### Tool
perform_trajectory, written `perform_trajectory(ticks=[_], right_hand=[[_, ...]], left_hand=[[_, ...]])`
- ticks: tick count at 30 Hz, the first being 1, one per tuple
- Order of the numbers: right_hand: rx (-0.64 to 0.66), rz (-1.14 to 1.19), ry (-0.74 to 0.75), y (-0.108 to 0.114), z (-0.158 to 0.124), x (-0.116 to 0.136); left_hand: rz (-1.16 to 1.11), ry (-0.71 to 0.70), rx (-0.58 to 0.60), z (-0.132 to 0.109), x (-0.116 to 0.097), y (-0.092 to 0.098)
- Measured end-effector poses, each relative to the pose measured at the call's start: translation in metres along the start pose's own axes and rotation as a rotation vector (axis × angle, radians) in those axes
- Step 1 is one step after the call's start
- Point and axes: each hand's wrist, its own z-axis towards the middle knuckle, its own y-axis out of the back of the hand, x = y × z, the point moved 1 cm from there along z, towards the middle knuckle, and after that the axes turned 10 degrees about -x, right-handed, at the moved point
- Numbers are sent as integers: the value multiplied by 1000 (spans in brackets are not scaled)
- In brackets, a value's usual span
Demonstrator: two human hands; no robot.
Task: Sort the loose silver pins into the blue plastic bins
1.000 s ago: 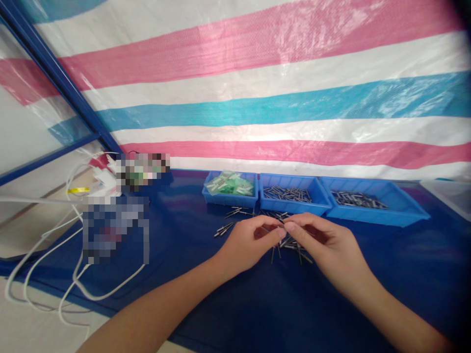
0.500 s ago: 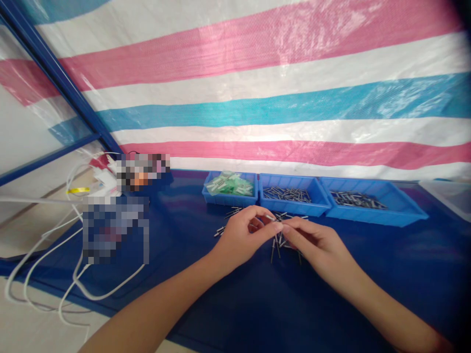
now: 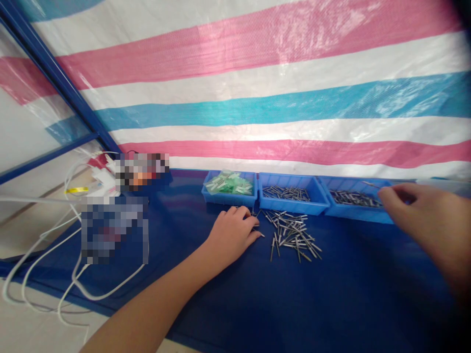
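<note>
My right hand (image 3: 423, 211), slightly blurred, pinches one thin metal pop rivet (image 3: 371, 185) above the right blue bin (image 3: 360, 213). That bin holds many pop rivets, partly covered by the hand. Low over the table, my left hand (image 3: 233, 230) has its fingers curled; a silver pop rivet end (image 3: 262, 236) sticks out by the thumb. The palm hides what lies under it. Just right of it, a loose pile of pop rivets (image 3: 294, 235) with thin stems and thicker silver ends lies on the dark blue table (image 3: 279, 304).
The middle blue bin (image 3: 294, 203) holds more pop rivets. In the left blue bin (image 3: 230, 198) are pale green plastic packets (image 3: 231, 184). White cables (image 3: 106, 295) and blurred-out items occupy the left side. A striped sheet (image 3: 257, 113) hangs behind.
My hands have parted. The right one has swung right and up to the right bin with a pop rivet. The left has drawn slightly left and down, uncovering the pile.
</note>
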Motion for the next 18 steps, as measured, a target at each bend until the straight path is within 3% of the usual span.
perform_trajectory(ticks=[3, 7, 12, 15, 18], right_hand=[[-30, -425, 16, -5, -3, -1], [-63, -397, 91, -4, -6, 23], [-64, -195, 144, -9, -16, 64], [66, 73, 195, -23, -32, 95], [294, 302, 189, -38, -52, 121]], left_hand=[[-1, -13, 8, 0, 0, -1], [-23, -17, -3, 0, 0, -1], [-129, 8, -75, 3, 0, 2], [-410, 82, -172, 5, -4, 5], [-746, 210, -239, 5, -12, 8]])
